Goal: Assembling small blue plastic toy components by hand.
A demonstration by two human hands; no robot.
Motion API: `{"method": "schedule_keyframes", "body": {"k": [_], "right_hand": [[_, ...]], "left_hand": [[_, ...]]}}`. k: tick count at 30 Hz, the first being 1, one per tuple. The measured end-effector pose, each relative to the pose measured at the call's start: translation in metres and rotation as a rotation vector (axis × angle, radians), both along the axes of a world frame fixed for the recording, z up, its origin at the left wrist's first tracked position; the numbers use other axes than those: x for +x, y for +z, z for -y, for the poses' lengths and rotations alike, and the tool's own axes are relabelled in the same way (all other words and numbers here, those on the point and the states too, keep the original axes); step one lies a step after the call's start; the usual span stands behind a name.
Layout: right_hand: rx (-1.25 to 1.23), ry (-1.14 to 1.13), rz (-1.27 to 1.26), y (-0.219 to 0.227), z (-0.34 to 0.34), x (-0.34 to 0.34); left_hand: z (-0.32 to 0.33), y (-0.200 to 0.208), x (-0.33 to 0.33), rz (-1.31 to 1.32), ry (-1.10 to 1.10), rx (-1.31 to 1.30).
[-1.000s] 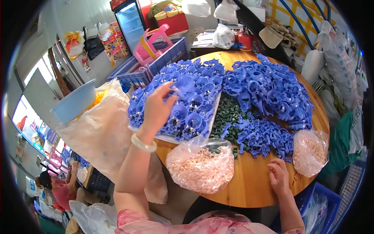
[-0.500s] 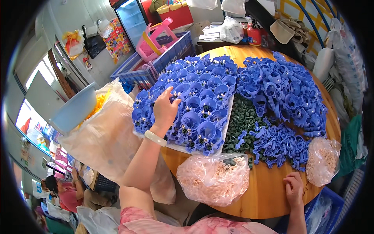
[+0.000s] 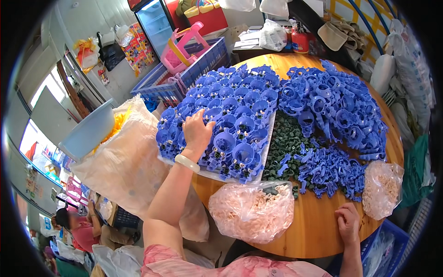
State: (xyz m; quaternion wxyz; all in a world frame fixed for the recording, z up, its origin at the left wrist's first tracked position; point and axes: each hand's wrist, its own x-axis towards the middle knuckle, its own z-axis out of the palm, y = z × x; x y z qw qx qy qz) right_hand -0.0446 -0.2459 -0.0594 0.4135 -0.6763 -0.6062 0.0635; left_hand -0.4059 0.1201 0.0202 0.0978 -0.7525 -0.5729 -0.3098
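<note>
My left hand (image 3: pixel 198 132), with a pale bangle (image 3: pixel 187 163) on its wrist, rests on blue plastic cup-shaped parts (image 3: pixel 224 141) standing in rows on a white tray (image 3: pixel 271 145). Its thumb stands apart from the bent fingers; I see nothing held, though some fingertips are hidden. At the table's near right edge, my right hand (image 3: pixel 347 220) lies with curled fingers and shows nothing in them. Small black and white pieces sit among the rowed parts. Close to my right hand lies a clear bag of small pale pink pieces (image 3: pixel 382 191); a larger such bag (image 3: pixel 253 212) is before me.
Right of the tray lie a heap of loose blue parts (image 3: pixel 333 104), small blue pieces (image 3: pixel 330 171) and dark green pieces (image 3: pixel 284 147) on the round wooden table (image 3: pixel 318 231). A large pale sack (image 3: pixel 124 161) and a blue crate (image 3: pixel 212 60) stand left. Another person (image 3: pixel 83 228) sits far left.
My left hand has shifted slightly down over the rowed parts, and its fingers look more bent. My right hand has stayed in place.
</note>
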Motion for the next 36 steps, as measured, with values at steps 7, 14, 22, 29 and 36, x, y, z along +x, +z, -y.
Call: {"method": "schedule_keyframes", "body": {"k": [7,14,22,29,36], "right_hand": [[0.002,0.048,-0.008,-0.004,0.004,0.005],[0.020,0.030,-0.038,-0.009,0.009,0.011],[0.027,0.076,-0.105,-0.008,0.011,0.020],[0.047,0.112,-0.107,-0.007,0.013,0.023],[0.045,0.101,-0.106,-0.012,0.018,0.027]], "left_hand": [[0.007,0.006,0.006,-0.124,0.103,-0.062],[0.027,0.048,0.045,-0.178,-0.061,0.084],[0.085,0.041,0.222,-0.253,-0.786,-0.059],[0.082,-0.035,0.316,-0.614,-0.829,-0.043],[0.071,-0.036,0.329,-0.511,-0.806,0.110]]}}
